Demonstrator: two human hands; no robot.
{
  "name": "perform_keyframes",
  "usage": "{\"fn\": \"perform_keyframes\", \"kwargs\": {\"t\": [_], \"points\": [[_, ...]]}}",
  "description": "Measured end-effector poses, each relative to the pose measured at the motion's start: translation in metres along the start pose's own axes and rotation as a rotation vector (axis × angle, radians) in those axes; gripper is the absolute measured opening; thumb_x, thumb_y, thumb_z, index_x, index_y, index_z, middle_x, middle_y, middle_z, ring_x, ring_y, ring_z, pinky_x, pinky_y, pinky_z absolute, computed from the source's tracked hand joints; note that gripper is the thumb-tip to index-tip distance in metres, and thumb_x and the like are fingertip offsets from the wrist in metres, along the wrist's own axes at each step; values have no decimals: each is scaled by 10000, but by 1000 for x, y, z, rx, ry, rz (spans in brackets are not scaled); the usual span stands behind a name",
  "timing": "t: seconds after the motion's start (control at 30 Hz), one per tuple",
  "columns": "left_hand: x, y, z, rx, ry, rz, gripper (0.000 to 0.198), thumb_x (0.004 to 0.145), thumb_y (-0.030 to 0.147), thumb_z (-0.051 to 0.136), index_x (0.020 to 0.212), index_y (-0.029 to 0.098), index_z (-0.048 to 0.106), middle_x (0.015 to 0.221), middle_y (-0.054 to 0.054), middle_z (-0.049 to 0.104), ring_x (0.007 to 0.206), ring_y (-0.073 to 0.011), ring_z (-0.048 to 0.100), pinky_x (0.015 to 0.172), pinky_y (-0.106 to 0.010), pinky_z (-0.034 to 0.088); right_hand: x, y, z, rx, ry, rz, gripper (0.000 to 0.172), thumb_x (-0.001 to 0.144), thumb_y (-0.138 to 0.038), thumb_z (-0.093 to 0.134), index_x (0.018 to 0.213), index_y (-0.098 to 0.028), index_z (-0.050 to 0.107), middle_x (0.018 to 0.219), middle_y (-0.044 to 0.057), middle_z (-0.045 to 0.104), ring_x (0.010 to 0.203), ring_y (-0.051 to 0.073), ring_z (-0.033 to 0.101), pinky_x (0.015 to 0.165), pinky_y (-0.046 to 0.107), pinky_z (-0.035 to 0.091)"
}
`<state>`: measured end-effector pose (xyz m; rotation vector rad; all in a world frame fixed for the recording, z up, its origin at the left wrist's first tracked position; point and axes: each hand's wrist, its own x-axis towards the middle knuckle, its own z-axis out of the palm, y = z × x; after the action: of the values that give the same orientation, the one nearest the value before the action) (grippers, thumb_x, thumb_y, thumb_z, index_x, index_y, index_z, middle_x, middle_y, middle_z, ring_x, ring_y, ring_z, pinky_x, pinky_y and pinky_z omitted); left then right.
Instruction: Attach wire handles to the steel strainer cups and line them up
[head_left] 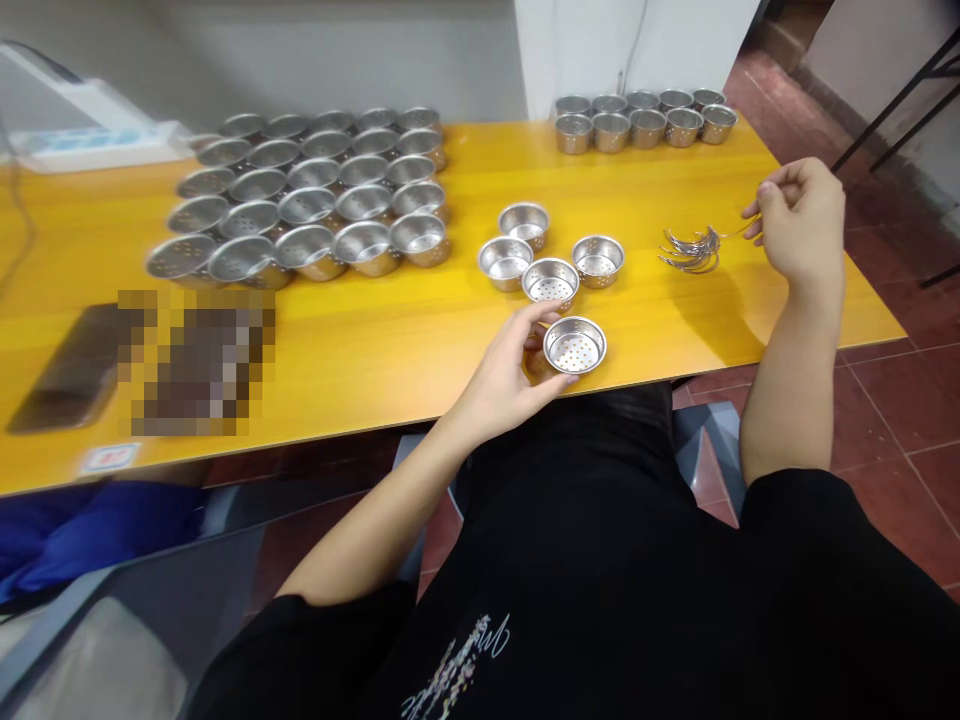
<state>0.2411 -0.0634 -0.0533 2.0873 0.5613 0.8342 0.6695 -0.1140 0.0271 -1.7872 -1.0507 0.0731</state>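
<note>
My left hand (512, 372) has its thumb and fingers around the side of a round metal filter basket (575, 346) with a perforated bottom, near the table's front edge. Just behind it stand several more baskets, among them one close to my fingertips (550, 281) and one to the right (598, 261). Over the right part of the table, my right hand (802, 215) is closed in a pinch on a thin metal wire, which sticks out to the left. Beside that wire lies a small heap of curved metal wires (694, 250).
Rows of filter baskets (307, 210) fill the table's left back. A smaller double row (646, 128) stands at the back right. A dark phone (71, 370) and a pixelated dark object (206, 365) lie at the left. The yellow table (360, 350) ends close to my body.
</note>
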Motion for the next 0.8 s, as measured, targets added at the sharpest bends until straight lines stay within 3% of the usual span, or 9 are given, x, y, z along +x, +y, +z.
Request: {"fn": "perform_keyframes", "kwargs": {"t": [0.1,0.2,0.3,0.4,0.63,0.8], "points": [[0,0,0,7,-17,-4,925,914,449,967,1700,319,498,1671,-167,665,1482,-366,710,1193,-525,624,-4,-12,1,144,-36,-14,180,1009,-334,793,1022,-306,616,912,41,830,653,182,626,741,402,541],[0,1,1,-10,-35,-2,988,912,464,972,1733,321,442,1625,-169,700,1500,-381,712,1236,-559,613,-15,-30,1,263,-124,-70,162,948,-316,853,1003,-289,702,873,20,803,665,183,660,722,410,560],[1,2,2,-36,-24,-12,990,922,435,959,1742,315,419,1494,-145,753,1410,-352,758,1235,-562,623,-31,-52,0,343,-242,-131,134,906,-291,913,994,-243,824,888,53,835,715,192,732,757,413,620],[2,2,2,-67,5,-8,973,909,415,961,1719,315,431,1509,-143,729,1410,-345,750,1239,-564,629,-48,-74,-2,403,-321,-132,182,872,-305,984,995,-200,901,926,99,884,763,221,803,773,418,685],[1,0,3,-139,31,-13,945,922,467,953,1705,337,441,1596,-146,662,1499,-361,694,1255,-573,634,-70,-100,-5,426,-603,-98,284,841,-368,1069,1048,-243,920,1097,96,912,1022,324,906,1021,552,780],[1,0,4,-133,37,-6,940,905,460,963,1693,348,463,1566,-136,677,1447,-356,716,1199,-558,666,-76,-109,3,366,-740,-29,345,851,-421,1062,1105,-259,895,1094,87,909,1154,368,896,1041,585,783]]}}
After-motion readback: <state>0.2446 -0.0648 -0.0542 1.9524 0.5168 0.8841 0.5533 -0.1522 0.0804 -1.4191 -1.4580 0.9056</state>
